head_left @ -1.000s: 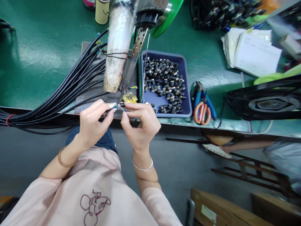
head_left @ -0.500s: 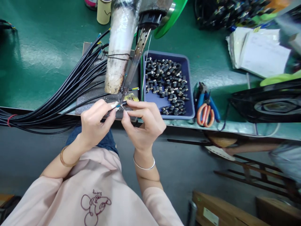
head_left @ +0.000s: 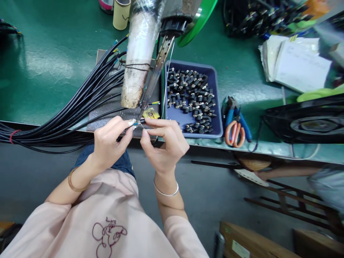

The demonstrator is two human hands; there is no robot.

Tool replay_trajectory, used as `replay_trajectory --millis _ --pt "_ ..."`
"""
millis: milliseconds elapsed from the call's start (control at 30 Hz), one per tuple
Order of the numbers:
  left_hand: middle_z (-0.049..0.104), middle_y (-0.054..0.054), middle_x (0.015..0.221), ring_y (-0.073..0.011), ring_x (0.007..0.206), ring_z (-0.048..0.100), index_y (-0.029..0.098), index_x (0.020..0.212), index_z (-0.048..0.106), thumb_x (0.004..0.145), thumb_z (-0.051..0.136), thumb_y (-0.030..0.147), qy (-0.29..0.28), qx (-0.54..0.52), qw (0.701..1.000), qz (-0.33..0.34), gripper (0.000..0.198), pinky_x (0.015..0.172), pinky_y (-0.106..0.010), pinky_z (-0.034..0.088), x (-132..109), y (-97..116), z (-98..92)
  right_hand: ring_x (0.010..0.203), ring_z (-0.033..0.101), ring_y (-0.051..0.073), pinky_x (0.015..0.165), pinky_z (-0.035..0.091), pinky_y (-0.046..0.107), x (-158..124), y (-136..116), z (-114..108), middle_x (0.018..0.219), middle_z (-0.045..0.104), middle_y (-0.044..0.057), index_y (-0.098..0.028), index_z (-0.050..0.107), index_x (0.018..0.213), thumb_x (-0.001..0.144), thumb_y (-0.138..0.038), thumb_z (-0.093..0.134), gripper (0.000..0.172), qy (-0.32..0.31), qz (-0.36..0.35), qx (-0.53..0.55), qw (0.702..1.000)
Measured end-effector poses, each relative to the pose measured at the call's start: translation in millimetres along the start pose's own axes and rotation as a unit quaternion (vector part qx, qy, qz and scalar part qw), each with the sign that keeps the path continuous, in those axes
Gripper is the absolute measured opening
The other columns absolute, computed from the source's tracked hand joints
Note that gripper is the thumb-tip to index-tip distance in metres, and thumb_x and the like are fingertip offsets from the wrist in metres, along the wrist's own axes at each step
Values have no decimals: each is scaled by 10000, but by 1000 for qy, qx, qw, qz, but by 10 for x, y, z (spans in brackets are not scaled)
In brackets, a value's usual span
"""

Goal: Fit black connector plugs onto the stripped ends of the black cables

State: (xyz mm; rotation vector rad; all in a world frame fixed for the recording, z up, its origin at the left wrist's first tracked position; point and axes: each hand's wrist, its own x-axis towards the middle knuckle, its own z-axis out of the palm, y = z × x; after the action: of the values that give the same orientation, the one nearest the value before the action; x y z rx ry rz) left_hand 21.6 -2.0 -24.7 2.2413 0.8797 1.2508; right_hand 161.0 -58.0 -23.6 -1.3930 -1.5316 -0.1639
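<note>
My left hand (head_left: 109,143) pinches the end of a black cable between thumb and fingers. Thin coloured wires (head_left: 135,124) stick out of its fingertips. My right hand (head_left: 166,143) grips a small black connector (head_left: 142,121) whose pins face those wires; fingers partly hide it. Just above both pairs of fingertips is the tip of a soldering iron (head_left: 158,68), fixed pointing down. Solder wire (head_left: 168,68) hangs beside the iron. Left of it is a plastic-wrapped tube (head_left: 135,61) with a scorched end. More black cables (head_left: 77,96) fan across a dark board (head_left: 107,111).
A blue tray (head_left: 220,118) of black connectors stands right of the iron. Pliers and cutters with orange (head_left: 234,134) and blue handles (head_left: 245,125) lie beside it. Further right are papers (head_left: 303,64) and a black fan-like device (head_left: 306,116). Another person's arm (head_left: 290,170) shows at right.
Both hands have dropped slightly away from the iron's tip, with wires and connector still held together. The whole view has shifted a little.
</note>
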Motion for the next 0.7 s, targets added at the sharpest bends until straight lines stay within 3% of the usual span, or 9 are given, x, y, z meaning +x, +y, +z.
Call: replay_trajectory --millis 267,700 --pt "715 -37 798 -103 693 636 124 981 698 915 596 109 7 -4 1000 -8 123 645 -197 485 -3 -7 9 864 732 172 777 597 327 15 -16 14 919 764 20 -233 605 799 828 -89 676 163 0 20 -4 1000" --pt "679 -28 805 -93 701 610 160 1038 718 949 532 92 13 12 999 36 217 662 -188 468 -56 -59 -13 889 739 169 785 618 309 33 -64 1 986 772 33 -225 627 833 828 -77 674 155 1 3 -20 1000"
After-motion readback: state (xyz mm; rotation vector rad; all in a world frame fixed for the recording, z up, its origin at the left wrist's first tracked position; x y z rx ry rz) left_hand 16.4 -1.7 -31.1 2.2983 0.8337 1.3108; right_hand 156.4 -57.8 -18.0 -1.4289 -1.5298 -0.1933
